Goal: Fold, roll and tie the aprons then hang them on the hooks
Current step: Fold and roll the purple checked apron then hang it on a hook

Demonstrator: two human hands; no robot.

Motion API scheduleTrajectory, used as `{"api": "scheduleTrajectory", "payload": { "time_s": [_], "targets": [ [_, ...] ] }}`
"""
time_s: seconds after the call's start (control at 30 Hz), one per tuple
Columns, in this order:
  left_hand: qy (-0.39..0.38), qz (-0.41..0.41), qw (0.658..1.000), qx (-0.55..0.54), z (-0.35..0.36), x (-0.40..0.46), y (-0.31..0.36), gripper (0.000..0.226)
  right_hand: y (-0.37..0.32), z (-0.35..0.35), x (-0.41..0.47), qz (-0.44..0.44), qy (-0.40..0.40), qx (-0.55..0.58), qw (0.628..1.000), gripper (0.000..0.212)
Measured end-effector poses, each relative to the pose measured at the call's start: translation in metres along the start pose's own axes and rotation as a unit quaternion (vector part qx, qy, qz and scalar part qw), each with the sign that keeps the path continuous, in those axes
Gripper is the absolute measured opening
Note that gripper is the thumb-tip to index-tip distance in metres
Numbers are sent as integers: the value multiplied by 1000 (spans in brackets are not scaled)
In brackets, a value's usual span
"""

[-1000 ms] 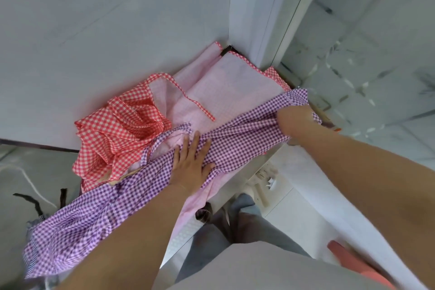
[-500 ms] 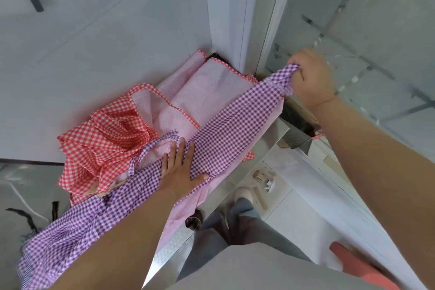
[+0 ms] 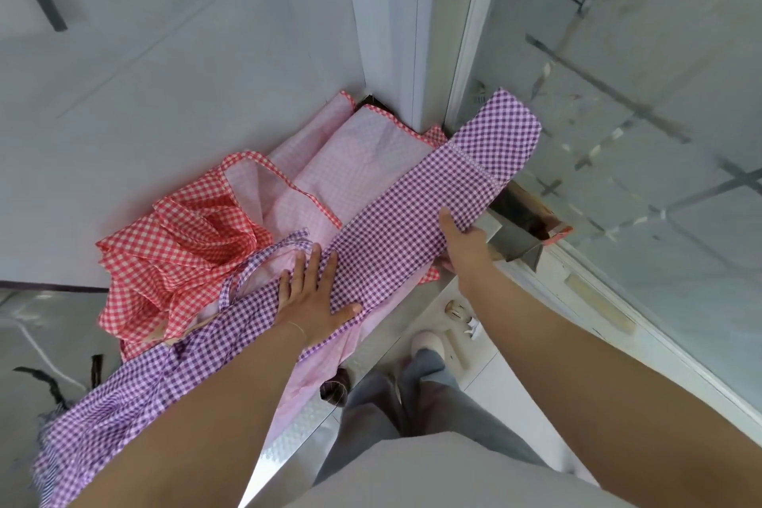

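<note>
Purple apron (image 3: 396, 235): folding into strip; left hand (image 3: 309, 297) pressing flat, right hand (image 3: 462, 243) gripping edge. Rolling, tying, hanging pending. Red apron (image 3: 185, 256) lying unfolded.

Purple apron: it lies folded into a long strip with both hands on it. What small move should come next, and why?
Probably begin rolling from the far end. The purple apron already lies as a narrow strip over the pink apron. The left hand presses it flat mid-length and the right hand holds its near edge, while the far end juts unsupported past the counter, so rolling it in seems the natural step.
</note>
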State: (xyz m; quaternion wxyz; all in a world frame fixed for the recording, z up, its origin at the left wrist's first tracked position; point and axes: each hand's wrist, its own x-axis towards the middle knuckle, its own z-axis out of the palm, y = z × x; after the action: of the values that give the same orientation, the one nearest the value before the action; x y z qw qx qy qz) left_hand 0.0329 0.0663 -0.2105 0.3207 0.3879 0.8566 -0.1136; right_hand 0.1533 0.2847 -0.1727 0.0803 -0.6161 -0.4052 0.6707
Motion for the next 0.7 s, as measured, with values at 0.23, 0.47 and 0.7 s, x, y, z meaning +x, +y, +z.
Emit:
{"api": "scheduleTrajectory", "payload": {
  "time_s": [0.23, 0.47, 0.7],
  "targets": [
    [28, -1, 1000, -9, 5, 0, 0, 104, -17, -1, 14, 49, -42, 127, 990, 87],
    [118, 25, 993, -15, 13, -9, -3, 88, -94, -31, -1, -64, -108, 212, 969, 28],
    [87, 38, 995, 32, 4, -3, 19, 84, -87, -26, -8, -402, 222, -48, 887, 60]
  ]
}}
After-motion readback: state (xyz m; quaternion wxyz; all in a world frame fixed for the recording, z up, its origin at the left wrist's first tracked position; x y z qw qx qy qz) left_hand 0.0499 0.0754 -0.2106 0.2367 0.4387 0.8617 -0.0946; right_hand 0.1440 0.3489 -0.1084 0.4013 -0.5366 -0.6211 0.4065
